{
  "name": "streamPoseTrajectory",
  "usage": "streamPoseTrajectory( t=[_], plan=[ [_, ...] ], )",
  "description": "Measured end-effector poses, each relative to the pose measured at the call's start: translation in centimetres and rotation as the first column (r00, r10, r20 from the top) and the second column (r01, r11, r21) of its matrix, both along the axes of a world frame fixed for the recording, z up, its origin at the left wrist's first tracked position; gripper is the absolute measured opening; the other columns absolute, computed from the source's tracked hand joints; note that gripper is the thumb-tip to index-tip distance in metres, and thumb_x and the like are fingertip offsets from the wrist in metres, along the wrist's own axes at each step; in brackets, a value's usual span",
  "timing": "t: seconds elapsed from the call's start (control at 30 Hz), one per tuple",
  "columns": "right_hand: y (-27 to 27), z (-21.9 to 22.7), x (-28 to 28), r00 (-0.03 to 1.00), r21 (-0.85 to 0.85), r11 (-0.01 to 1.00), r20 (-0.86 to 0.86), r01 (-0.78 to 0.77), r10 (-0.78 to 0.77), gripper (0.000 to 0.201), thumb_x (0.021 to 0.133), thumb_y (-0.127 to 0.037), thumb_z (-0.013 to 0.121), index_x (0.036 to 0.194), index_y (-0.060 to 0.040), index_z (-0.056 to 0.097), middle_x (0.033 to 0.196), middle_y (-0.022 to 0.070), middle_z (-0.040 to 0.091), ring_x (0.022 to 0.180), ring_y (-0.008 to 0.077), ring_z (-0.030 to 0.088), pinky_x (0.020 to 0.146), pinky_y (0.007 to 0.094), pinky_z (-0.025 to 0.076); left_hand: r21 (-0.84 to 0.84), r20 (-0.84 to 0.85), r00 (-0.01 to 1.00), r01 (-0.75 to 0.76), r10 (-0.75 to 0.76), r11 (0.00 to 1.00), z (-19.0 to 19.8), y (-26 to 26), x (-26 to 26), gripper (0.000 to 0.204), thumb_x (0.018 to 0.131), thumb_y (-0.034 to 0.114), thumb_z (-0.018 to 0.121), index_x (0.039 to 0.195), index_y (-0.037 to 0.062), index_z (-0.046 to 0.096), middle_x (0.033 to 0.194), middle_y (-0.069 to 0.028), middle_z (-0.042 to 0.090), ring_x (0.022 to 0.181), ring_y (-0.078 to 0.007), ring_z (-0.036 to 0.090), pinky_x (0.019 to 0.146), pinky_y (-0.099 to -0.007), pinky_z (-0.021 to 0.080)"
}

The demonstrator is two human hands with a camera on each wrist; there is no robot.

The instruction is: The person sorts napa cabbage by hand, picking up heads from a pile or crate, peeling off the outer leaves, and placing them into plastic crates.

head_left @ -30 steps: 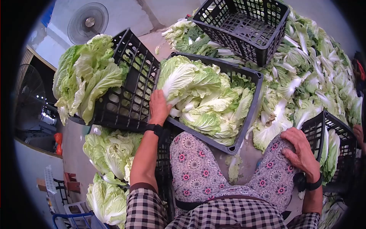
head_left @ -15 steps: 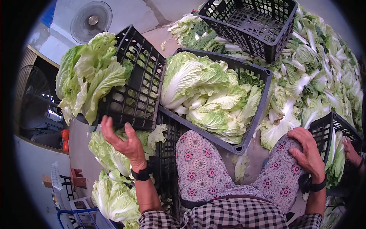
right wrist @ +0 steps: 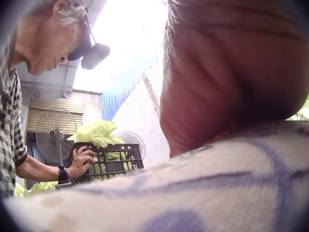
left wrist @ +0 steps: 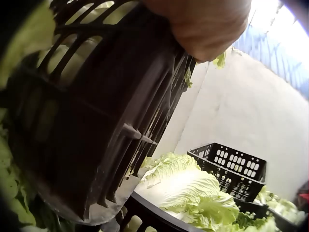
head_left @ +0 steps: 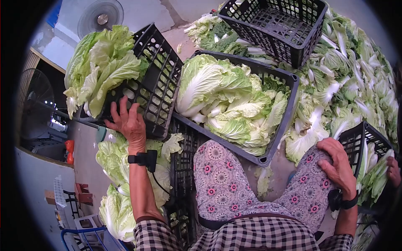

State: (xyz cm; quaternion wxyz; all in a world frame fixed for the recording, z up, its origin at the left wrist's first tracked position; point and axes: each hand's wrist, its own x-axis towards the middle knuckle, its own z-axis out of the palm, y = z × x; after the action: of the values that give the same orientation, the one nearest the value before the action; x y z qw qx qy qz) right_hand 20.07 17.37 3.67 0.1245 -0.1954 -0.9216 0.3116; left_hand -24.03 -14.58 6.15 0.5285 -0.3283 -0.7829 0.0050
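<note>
My left hand is on the lower side of a black slatted crate, its fingers spread against the plastic. That crate leans on its side, with leafy napa cabbages bulging out of its left end. In the left wrist view, part of the hand shows over the crate's dark edge. To the right, a full crate of napa cabbages lies before my knees. My right hand rests on my right knee, fingers relaxed, holding nothing.
A black crate stands at the back beside a large heap of cabbages. More cabbages lie at left below the leaning crate. At far right, another person's hand is by a crate with cabbage. Fans stand behind.
My left hand has left the cabbage in the full crate, swung left, and come onto the leaning crate, whose leafy end has risen slightly. My right hand stays on the knee.
</note>
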Motion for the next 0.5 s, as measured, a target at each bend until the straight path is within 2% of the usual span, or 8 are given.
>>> streamPoseTrajectory(
  t=[0.13, 0.27, 0.3, 0.4, 0.43, 0.47, 0.5],
  plan=[
    [0.2, -0.3, 0.2, 1.000, 0.020, 1.000, -0.003, 0.000, 0.000, 0.041, 0.071, -0.021, 0.065, 0.105, 0.0000, 0.056, 0.105, 0.0170, 0.057, 0.108, 0.0355, 0.049, 0.099, 0.0416, 0.034, -0.001, -0.008, 0.999, 0.038, -0.038, 0.999, 0.5, 0.1, -0.5, 0.029, 0.063, 0.003, 0.062, 0.085, 0.0213, 0.066, 0.120, 0.0044, 0.057, 0.125, -0.0260, 0.039, 0.104, -0.0548, 0.011],
    [0.6, -0.3, 0.2, 1.000, -0.008, 1.000, -0.024, 0.011, -0.011, 0.040, 0.072, -0.022, 0.064, 0.105, 0.0001, 0.056, 0.105, 0.0173, 0.057, 0.107, 0.0360, 0.049, 0.098, 0.0418, 0.034, 0.025, 0.026, 0.999, -0.028, 0.028, 0.999, -0.7, 0.3, 0.7, 0.028, 0.064, 0.003, 0.060, 0.084, 0.0213, 0.066, 0.122, 0.0064, 0.055, 0.126, -0.0278, 0.037, 0.103, -0.0577, 0.010],
    [0.7, -0.2, 0.1, 1.000, -0.024, 1.000, -0.025, 0.006, -0.007, 0.040, 0.072, -0.022, 0.064, 0.104, 0.0000, 0.056, 0.105, 0.0174, 0.057, 0.107, 0.0361, 0.049, 0.098, 0.0418, 0.035, -0.009, 0.047, 0.998, -0.042, 0.042, 0.999, -0.4, 0.5, 1.8, 0.028, 0.066, 0.002, 0.059, 0.087, 0.0194, 0.065, 0.124, 0.0023, 0.054, 0.125, -0.0300, 0.038, 0.103, -0.0591, 0.009],
    [0.9, -0.5, -0.1, 0.999, 0.001, 1.000, -0.039, -0.008, 0.008, 0.040, 0.072, -0.023, 0.064, 0.104, 0.0001, 0.056, 0.104, 0.0174, 0.057, 0.106, 0.0361, 0.050, 0.096, 0.0415, 0.035, 0.147, 0.093, 0.992, 0.072, -0.086, 0.987, 0.0, 1.8, 4.6, 0.029, 0.068, 0.001, 0.059, 0.091, 0.0157, 0.064, 0.125, -0.0045, 0.052, 0.123, -0.0319, 0.040, 0.104, -0.0585, 0.010],
    [0.9, -0.5, -0.2, 0.999, 0.000, 1.000, -0.040, -0.006, 0.006, 0.040, 0.072, -0.022, 0.064, 0.104, 0.0001, 0.056, 0.104, 0.0173, 0.057, 0.105, 0.0359, 0.050, 0.096, 0.0413, 0.036, 0.189, 0.106, 0.980, 0.146, -0.168, 0.971, 0.2, 2.5, 6.4, 0.029, 0.071, 0.000, 0.058, 0.098, 0.0098, 0.061, 0.127, -0.0100, 0.050, 0.122, -0.0317, 0.041, 0.103, -0.0553, 0.020],
    [0.9, -0.3, -0.2, 0.999, 0.000, 1.000, -0.037, -0.010, 0.010, 0.040, 0.072, -0.022, 0.064, 0.104, 0.0002, 0.056, 0.104, 0.0171, 0.057, 0.105, 0.0357, 0.050, 0.096, 0.0412, 0.036, 0.368, 0.302, 0.888, 0.225, -0.345, 0.902, -0.5, 3.7, 7.5, 0.029, 0.073, 0.001, 0.057, 0.102, 0.0074, 0.059, 0.128, -0.0115, 0.048, 0.123, -0.0314, 0.041, 0.102, -0.0535, 0.024],
    [0.8, -0.2, -0.2, 0.999, 0.004, 1.000, -0.034, -0.015, 0.015, 0.040, 0.072, -0.022, 0.064, 0.103, 0.0002, 0.056, 0.104, 0.0170, 0.057, 0.105, 0.0356, 0.050, 0.095, 0.0410, 0.036, 0.551, 0.441, 0.728, 0.243, -0.526, 0.798, -1.3, 4.9, 8.7, 0.030, 0.076, 0.002, 0.056, 0.105, 0.0050, 0.057, 0.129, -0.0129, 0.047, 0.123, -0.0312, 0.041, 0.101, -0.0516, 0.027]
  ],
)
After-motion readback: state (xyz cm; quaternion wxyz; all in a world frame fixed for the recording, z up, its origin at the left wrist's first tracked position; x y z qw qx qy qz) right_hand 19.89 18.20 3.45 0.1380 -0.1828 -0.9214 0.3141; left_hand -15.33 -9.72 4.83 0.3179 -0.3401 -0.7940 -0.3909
